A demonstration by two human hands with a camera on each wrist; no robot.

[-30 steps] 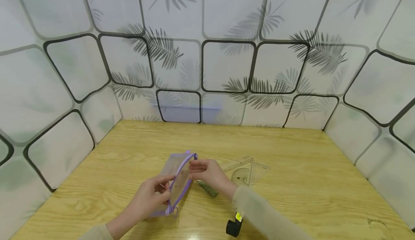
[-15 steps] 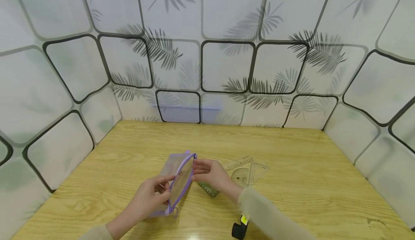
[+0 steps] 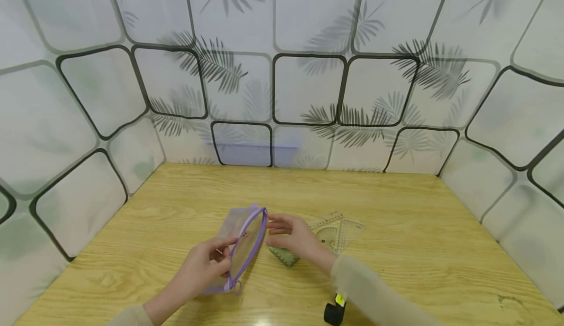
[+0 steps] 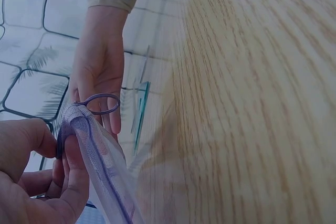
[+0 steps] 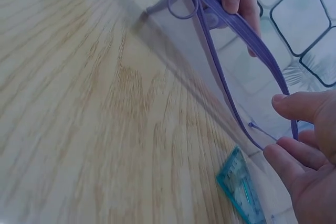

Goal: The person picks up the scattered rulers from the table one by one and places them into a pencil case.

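A translucent pouch (image 3: 233, 224) with a purple zipper edge lies on the table, its mouth spread wide. My left hand (image 3: 199, 268) pinches the mouth's left edge between thumb and fingers, near the ring pull (image 5: 182, 3). At the far right end of the mouth is my right hand (image 3: 301, 240), fingers loosely extended; in the right wrist view its thumb and fingertips (image 5: 286, 153) are at the purple rim, and whether they press on it is unclear. No object shows in the right hand. Small dark marks are visible through the pouch's opening.
Beside the right hand, partly under it in the head view, lies a green ruler-like piece (image 3: 285, 257). Clear set squares with a protractor (image 3: 350, 233) lie behind it on the wooden table (image 3: 396, 203). Patterned curtains (image 3: 308, 91) surround the table.
My right hand has shifted a little to the right, its fingers moving from inside the pouch mouth to the far rim. The left hand's grip on the pouch is the same.
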